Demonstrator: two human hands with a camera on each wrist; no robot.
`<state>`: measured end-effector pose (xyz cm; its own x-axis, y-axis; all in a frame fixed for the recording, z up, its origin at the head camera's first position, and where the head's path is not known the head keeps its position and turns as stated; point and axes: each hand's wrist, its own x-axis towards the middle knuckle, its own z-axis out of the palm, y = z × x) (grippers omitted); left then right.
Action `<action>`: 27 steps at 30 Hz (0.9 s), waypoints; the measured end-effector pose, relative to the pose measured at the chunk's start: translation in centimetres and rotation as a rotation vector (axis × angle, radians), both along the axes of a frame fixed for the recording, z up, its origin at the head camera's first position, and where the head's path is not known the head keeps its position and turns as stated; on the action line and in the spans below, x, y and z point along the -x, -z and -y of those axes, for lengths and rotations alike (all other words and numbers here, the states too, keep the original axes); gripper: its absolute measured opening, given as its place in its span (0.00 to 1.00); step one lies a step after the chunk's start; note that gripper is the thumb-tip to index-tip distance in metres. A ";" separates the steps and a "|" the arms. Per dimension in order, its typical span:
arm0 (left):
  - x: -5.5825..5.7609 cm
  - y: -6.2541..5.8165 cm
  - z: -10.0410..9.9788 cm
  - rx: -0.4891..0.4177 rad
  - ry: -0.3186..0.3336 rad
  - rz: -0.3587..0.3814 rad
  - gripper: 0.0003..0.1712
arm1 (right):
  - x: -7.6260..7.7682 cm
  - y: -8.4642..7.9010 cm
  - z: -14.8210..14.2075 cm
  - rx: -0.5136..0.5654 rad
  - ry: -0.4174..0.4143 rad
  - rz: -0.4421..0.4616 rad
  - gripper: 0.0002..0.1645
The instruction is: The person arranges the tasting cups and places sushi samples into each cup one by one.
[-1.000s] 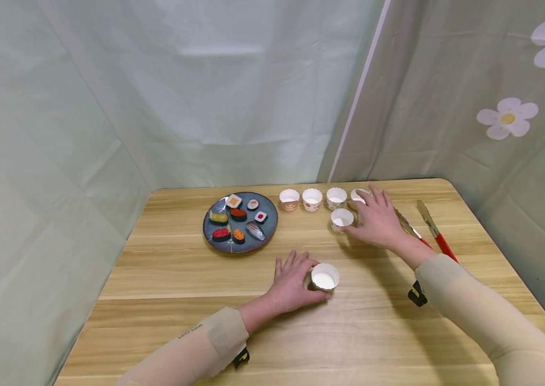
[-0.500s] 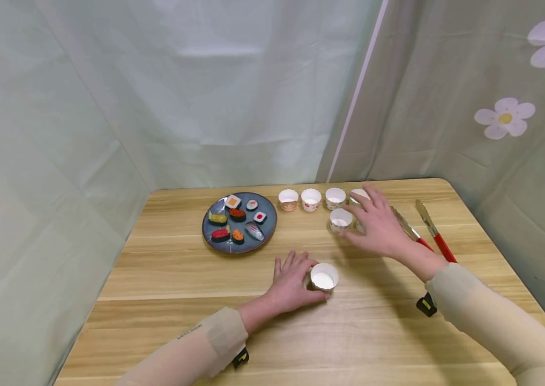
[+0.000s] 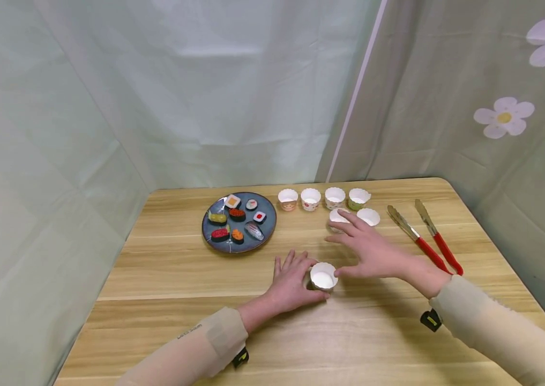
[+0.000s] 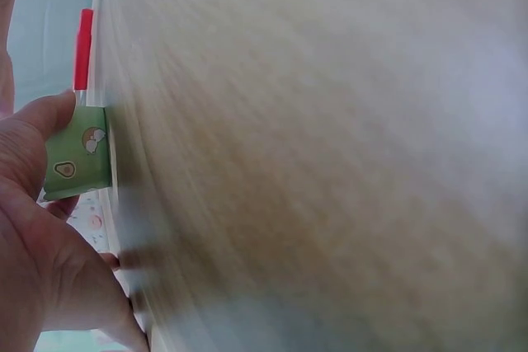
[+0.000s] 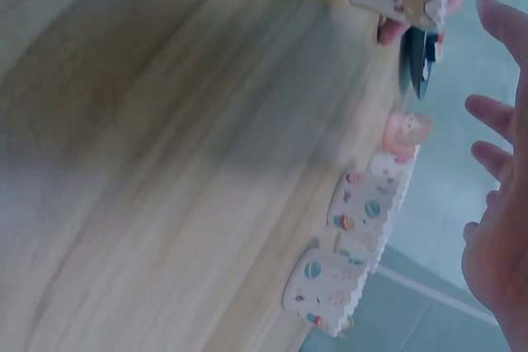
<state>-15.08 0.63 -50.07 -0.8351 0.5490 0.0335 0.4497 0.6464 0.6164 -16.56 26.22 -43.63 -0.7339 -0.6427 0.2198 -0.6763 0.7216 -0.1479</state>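
Note:
Near the middle of the table my left hand (image 3: 293, 287) grips a paper baking cup (image 3: 323, 276) between thumb and fingers, the cup upright. Its green side (image 4: 78, 158) with an avocado print shows in the left wrist view, and a dog face in the right wrist view. My right hand (image 3: 374, 254) hovers just right of this cup with fingers spread, holding nothing. Its thumb tip is close to the rim; whether it touches I cannot tell. Beyond the right fingers stand two more paper cups, the left one (image 3: 337, 219) partly covered by fingertips, the right one (image 3: 368, 216) in view.
A row of several paper cups, among them a pink one (image 3: 288, 200) and a green one (image 3: 358, 199), lines the back edge. Left of them lies a blue plate (image 3: 209, 236) with several toy sushi pieces. Red-handled tongs (image 3: 433, 252) lie spread at the right.
My right hand has left the cups at the back right and come nearer, down toward the held cup. The tongs and back cups are now uncovered. My left hand stays put on its cup.

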 end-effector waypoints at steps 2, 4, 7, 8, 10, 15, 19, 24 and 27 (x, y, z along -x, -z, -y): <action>0.0 0.0 0.0 0.000 0.002 0.001 0.43 | -0.3 0.2 0.2 -0.006 -0.012 0.006 0.49; 0.0 0.0 0.0 -0.001 0.003 0.003 0.43 | -0.5 0.3 0.4 -0.009 -0.021 0.009 0.49; 0.0 0.0 0.0 -0.002 0.002 0.004 0.43 | -0.7 0.6 0.5 -0.016 -0.027 0.028 0.49; 0.0 0.0 0.0 0.000 0.002 0.003 0.43 | -0.7 0.7 0.5 -0.019 -0.028 0.034 0.49; 0.0 0.0 0.0 0.002 0.001 0.001 0.43 | -0.8 0.9 0.6 -0.021 -0.031 0.051 0.49; 0.0 0.0 0.0 0.001 0.001 -0.001 0.42 | -1.0 1.4 0.8 0.009 -0.054 0.059 0.49; 0.0 0.0 0.0 0.009 0.001 -0.001 0.43 | -1.0 1.9 1.1 0.029 -0.067 0.042 0.48; 0.0 0.1 0.0 0.035 -0.001 -0.007 0.45 | -1.1 2.4 1.4 0.031 -0.068 0.058 0.49; 0.0 0.2 0.0 0.043 -0.004 -0.011 0.46 | -1.0 2.6 1.5 0.029 -0.067 0.065 0.49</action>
<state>-15.04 0.67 -50.25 -0.8368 0.5471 0.0189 0.4537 0.6738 0.5833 -15.54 24.74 -46.25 -0.7025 -0.6851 0.1928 -0.7115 0.6696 -0.2131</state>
